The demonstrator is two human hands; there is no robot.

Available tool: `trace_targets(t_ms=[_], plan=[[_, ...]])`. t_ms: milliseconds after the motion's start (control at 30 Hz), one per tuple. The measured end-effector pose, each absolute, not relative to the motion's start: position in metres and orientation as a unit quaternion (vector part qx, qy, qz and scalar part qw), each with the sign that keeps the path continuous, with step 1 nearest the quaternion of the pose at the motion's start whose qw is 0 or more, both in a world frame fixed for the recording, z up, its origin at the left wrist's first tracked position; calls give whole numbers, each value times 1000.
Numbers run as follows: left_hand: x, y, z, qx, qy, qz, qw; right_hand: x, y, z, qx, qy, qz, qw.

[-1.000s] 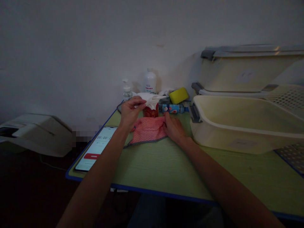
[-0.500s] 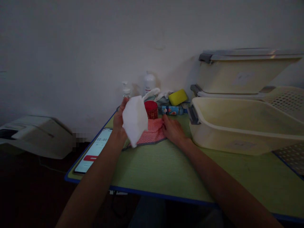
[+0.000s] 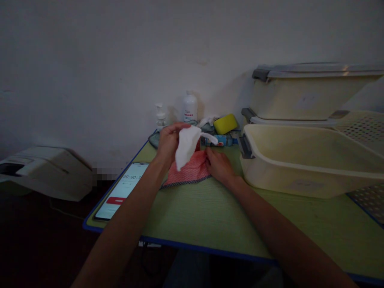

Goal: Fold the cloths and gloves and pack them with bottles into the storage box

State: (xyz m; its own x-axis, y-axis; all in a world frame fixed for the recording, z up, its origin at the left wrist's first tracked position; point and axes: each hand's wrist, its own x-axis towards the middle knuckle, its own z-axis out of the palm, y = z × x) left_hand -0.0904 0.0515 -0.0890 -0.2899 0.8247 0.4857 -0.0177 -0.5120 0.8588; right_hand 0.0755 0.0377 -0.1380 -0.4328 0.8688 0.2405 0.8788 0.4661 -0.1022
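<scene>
My left hand [image 3: 168, 141] is raised above the green table [image 3: 210, 216], fingers pinched on a white tissue [image 3: 186, 146] that hangs down from them. Behind the tissue a red container is mostly hidden. My right hand [image 3: 219, 165] rests palm down on the right edge of a red-and-white patterned cloth [image 3: 189, 173] lying flat on the table, its fingers curled on the cloth's corner.
A phone [image 3: 123, 191] showing a timer lies at the table's left edge. Two white bottles [image 3: 189, 109], a yellow sponge [image 3: 225, 123] and a small blue bottle [image 3: 222, 140] sit by the wall. Large cream plastic bins [image 3: 312, 160] fill the right side. A white device [image 3: 45, 172] sits at left.
My left hand pulled the tissue up out of the red container, spread it in the air, and now holds it hanging narrower, a little to the right. My right hand stayed on the cloth.
</scene>
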Motion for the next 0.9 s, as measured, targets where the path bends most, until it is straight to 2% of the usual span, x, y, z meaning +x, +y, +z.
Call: trace_targets(t_ms=[67, 133, 233, 367, 500, 800, 900], plan=[[-84, 59, -84, 505, 397, 723, 253, 76, 38, -138, -515, -848, -18, 129], [-83, 65, -86, 522, 438, 714, 162, 76, 38, -138, -513, -849, -16, 126], [-85, 66, -101, 586, 514, 624, 52, 76, 39, -137, -512, -850, -12, 121], [-92, 59, -120, 656, 554, 512, -42, 75, 39, -136, -506, -855, -5, 114], [-99, 56, -122, 637, 572, 510, -81, 76, 39, -137, -491, -864, 0, 109], [-98, 31, -99, 594, 486, 622, -157, 74, 30, -133, -491, -868, 1, 80], [-90, 20, -95, 657, 454, 581, -156, 74, 24, -134, -486, -871, -4, 72]])
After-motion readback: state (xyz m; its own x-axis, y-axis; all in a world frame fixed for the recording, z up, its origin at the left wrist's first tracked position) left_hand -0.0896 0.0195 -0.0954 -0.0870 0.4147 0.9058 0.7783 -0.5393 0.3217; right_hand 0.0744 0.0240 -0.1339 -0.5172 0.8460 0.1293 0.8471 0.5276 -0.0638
